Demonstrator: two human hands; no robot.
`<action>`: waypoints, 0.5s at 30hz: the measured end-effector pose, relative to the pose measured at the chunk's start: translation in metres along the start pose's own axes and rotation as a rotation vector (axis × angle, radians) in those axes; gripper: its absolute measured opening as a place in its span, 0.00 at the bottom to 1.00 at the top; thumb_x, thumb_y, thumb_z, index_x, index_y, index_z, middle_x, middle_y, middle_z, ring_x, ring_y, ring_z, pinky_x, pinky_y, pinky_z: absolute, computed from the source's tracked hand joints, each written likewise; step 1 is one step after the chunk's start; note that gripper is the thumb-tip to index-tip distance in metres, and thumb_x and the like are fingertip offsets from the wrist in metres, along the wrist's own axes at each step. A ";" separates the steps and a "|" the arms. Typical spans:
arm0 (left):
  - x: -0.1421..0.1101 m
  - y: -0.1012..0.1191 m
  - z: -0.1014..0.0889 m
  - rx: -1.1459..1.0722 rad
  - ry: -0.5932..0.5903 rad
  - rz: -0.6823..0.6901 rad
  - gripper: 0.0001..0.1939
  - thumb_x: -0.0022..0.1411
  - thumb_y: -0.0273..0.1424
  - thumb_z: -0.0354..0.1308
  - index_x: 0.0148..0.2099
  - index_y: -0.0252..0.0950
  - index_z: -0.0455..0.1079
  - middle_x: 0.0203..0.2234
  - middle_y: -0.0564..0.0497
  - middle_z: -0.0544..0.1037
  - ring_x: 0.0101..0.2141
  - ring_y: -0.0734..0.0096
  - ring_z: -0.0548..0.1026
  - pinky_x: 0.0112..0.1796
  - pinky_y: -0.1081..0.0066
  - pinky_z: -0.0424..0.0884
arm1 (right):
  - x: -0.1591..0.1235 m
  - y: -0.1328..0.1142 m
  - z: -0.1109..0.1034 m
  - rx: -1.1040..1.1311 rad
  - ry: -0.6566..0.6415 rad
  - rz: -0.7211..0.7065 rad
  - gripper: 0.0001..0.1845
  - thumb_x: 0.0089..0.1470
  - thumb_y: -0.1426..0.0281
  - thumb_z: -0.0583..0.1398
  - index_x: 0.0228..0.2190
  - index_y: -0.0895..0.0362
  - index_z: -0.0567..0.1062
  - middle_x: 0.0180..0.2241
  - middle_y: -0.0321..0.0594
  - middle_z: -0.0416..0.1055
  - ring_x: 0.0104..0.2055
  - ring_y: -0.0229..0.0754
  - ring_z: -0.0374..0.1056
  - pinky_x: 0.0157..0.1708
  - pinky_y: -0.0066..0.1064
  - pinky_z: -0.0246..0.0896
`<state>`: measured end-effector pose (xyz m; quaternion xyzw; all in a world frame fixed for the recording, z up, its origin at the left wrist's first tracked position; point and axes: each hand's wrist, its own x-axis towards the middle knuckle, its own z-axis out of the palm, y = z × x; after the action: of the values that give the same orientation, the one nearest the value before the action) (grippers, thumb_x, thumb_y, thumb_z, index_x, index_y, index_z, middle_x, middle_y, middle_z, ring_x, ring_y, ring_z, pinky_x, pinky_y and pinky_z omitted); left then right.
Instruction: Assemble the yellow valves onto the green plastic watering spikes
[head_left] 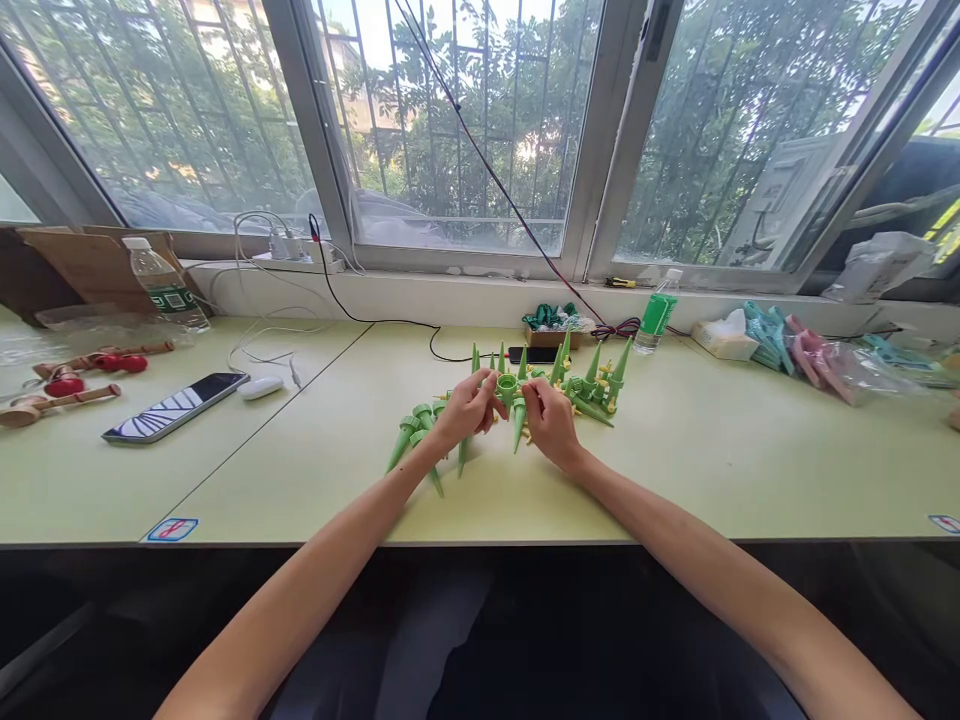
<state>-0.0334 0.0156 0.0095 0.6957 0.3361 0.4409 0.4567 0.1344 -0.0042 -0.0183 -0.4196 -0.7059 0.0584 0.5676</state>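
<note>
Between my two hands, a green plastic plant-watering spike (519, 428) hangs with its tip downward. Its round open cup (508, 384) faces up at me. My left hand (471, 408) is closed at the cup's left side, and my right hand (551, 418) pinches at its right side; whatever small part those right fingertips may hold is hidden. More green spikes (409, 440) lie in a group left of my left hand. Beyond my right hand, several green spikes (618, 374) stand point-up, with small yellow pieces (613, 402) among them.
A phone (176, 408) and a white mouse (260, 388) lie to the left, near wooden toys with red balls (65, 385). Bottles stand at left (166, 288) and right (658, 314). A small box (553, 338) and dark phone (532, 355) lie behind the spikes.
</note>
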 end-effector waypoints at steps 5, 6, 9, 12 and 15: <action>-0.001 0.003 0.001 -0.063 0.004 -0.040 0.28 0.65 0.56 0.48 0.46 0.34 0.63 0.19 0.51 0.76 0.12 0.76 0.66 0.12 0.76 0.56 | 0.000 0.000 0.001 0.021 -0.041 -0.052 0.17 0.68 0.63 0.49 0.30 0.55 0.68 0.23 0.33 0.62 0.24 0.36 0.56 0.29 0.28 0.52; -0.001 0.003 0.001 -0.066 0.003 -0.042 0.28 0.65 0.56 0.49 0.46 0.34 0.64 0.19 0.51 0.77 0.12 0.76 0.66 0.12 0.76 0.56 | -0.001 0.000 0.001 0.022 -0.045 -0.053 0.16 0.68 0.63 0.49 0.30 0.55 0.68 0.23 0.33 0.62 0.24 0.36 0.56 0.29 0.28 0.52; -0.001 0.002 0.000 -0.070 -0.008 -0.037 0.28 0.65 0.56 0.50 0.45 0.34 0.64 0.22 0.49 0.78 0.12 0.76 0.67 0.13 0.76 0.57 | -0.001 0.001 0.001 0.020 -0.053 -0.044 0.17 0.68 0.62 0.49 0.30 0.55 0.68 0.23 0.33 0.63 0.24 0.36 0.56 0.29 0.28 0.52; -0.001 0.003 -0.001 -0.074 -0.019 -0.037 0.27 0.65 0.56 0.51 0.45 0.34 0.64 0.25 0.48 0.79 0.13 0.76 0.69 0.13 0.76 0.57 | -0.001 0.002 0.001 0.021 -0.046 -0.038 0.16 0.68 0.62 0.49 0.31 0.55 0.68 0.23 0.33 0.63 0.24 0.36 0.56 0.29 0.28 0.52; -0.002 0.005 -0.002 -0.076 -0.031 -0.041 0.26 0.64 0.55 0.52 0.46 0.35 0.64 0.26 0.49 0.79 0.15 0.77 0.70 0.14 0.77 0.58 | 0.000 0.003 0.001 0.031 -0.041 -0.034 0.16 0.68 0.61 0.49 0.31 0.55 0.68 0.23 0.33 0.63 0.24 0.37 0.57 0.28 0.28 0.52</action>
<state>-0.0360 0.0124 0.0142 0.6776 0.3261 0.4333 0.4967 0.1346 -0.0022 -0.0205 -0.3976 -0.7234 0.0683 0.5603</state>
